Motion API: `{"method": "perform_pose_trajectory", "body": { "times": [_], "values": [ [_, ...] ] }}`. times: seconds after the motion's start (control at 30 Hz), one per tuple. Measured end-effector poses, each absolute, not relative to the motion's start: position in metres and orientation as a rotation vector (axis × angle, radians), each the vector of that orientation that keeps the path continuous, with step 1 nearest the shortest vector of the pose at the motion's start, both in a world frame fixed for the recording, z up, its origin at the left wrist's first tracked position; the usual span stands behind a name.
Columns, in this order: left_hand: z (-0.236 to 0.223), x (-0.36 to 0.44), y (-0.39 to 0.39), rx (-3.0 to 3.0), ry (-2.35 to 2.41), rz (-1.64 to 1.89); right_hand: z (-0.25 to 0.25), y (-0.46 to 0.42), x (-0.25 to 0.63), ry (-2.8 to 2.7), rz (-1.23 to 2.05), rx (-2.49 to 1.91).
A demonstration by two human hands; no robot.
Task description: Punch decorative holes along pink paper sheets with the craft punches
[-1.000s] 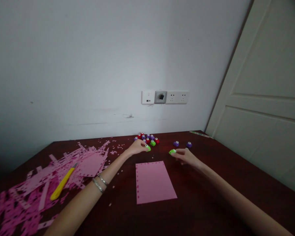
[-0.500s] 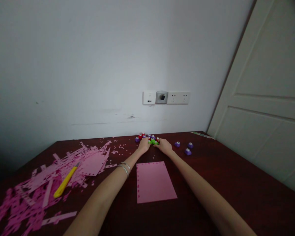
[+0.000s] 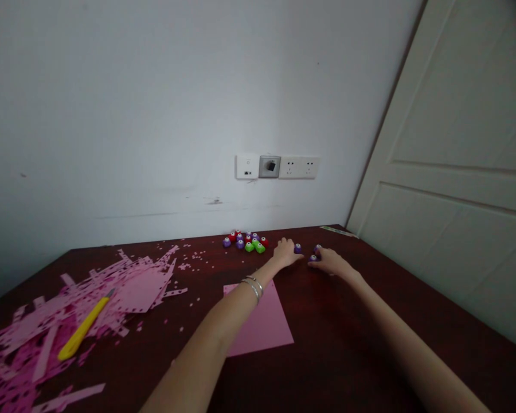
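Note:
My left hand [image 3: 284,253] is at the far middle of the table, fingers apart, its thumb beside a purple paper punch [image 3: 298,248]. To its right, my right hand [image 3: 331,262] curls its thumb and fingers around another small purple paper punch [image 3: 313,259]; a third purple punch [image 3: 317,248] touches its fingertips. Several red, purple and green paper punches [image 3: 248,241] are clustered left of my left hand. Under my left forearm lies a pink sheet of paper [image 3: 264,327], its left part hidden by the arm.
A heap of punched pink paper scraps [image 3: 141,287] covers the table's left side, with a yellow craft knife [image 3: 83,330] on top. Tiny pink cut-outs [image 3: 184,265] are scattered nearby. A thin strip [image 3: 339,232] lies at the back right. The wall [image 3: 176,115] and a white door [image 3: 451,201] bound the table.
Both hands have moved right, away from the green and red punches, to the purple ones. My left forearm now crosses the pink sheet. The view has turned slightly right.

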State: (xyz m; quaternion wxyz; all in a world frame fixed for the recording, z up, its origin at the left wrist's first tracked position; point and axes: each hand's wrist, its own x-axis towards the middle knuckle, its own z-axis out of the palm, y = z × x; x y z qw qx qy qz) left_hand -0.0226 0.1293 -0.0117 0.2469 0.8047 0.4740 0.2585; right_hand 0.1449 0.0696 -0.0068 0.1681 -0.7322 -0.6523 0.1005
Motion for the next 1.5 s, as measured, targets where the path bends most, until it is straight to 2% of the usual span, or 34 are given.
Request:
{"method": "perform_pose_trajectory", "body": {
  "times": [0.1, 0.2, 0.33, 0.4, 0.5, 0.6, 0.7, 0.83, 0.97, 1.07, 1.3, 1.5],
  "values": [
    [-0.014, -0.004, 0.130, 1.914, 1.290, 0.770, -0.012, 0.066, 0.143, -1.803, 0.330, -2.076],
    [-0.010, -0.007, 0.135, 1.799, 1.194, 0.760, -0.007, 0.060, 0.145, -1.629, 0.679, -1.937],
    [0.004, -0.039, 0.140, 1.587, 0.879, 0.730, 0.002, 0.053, 0.152, -1.242, 1.294, -1.348],
    [0.012, -0.061, 0.137, 1.228, 0.568, 0.709, 0.004, 0.053, 0.151, -1.134, 1.476, -1.042],
    [0.022, -0.091, 0.128, 0.909, 0.327, 0.649, 0.007, 0.056, 0.139, -1.101, 1.607, -0.828],
    [0.029, -0.117, 0.119, 0.967, 0.335, 0.609, 0.011, 0.060, 0.119, -1.115, 1.648, -0.798],
    [0.029, -0.146, 0.116, 1.366, 0.526, 0.588, 0.013, 0.066, 0.096, -1.198, 1.566, -0.969],
    [0.017, -0.193, 0.119, 2.053, 1.026, 0.617, 0.001, 0.082, 0.065, -1.479, 1.151, -1.485],
    [-0.007, -0.221, 0.123, 2.216, 1.312, 0.723, -0.020, 0.101, 0.033, -1.817, 0.624, -1.618],
    [-0.023, -0.219, 0.130, 2.243, 1.382, 0.781, -0.025, 0.112, 0.013, -1.883, 0.392, -1.709],
    [-0.030, -0.181, 0.161, 2.270, 1.573, 0.831, -0.023, 0.131, -0.015, -1.887, 0.147, -1.908],
    [-0.028, -0.167, 0.160, 2.293, 1.582, 0.853, -0.014, 0.135, 0.011, -1.895, 0.187, -1.830]
  ]
}}
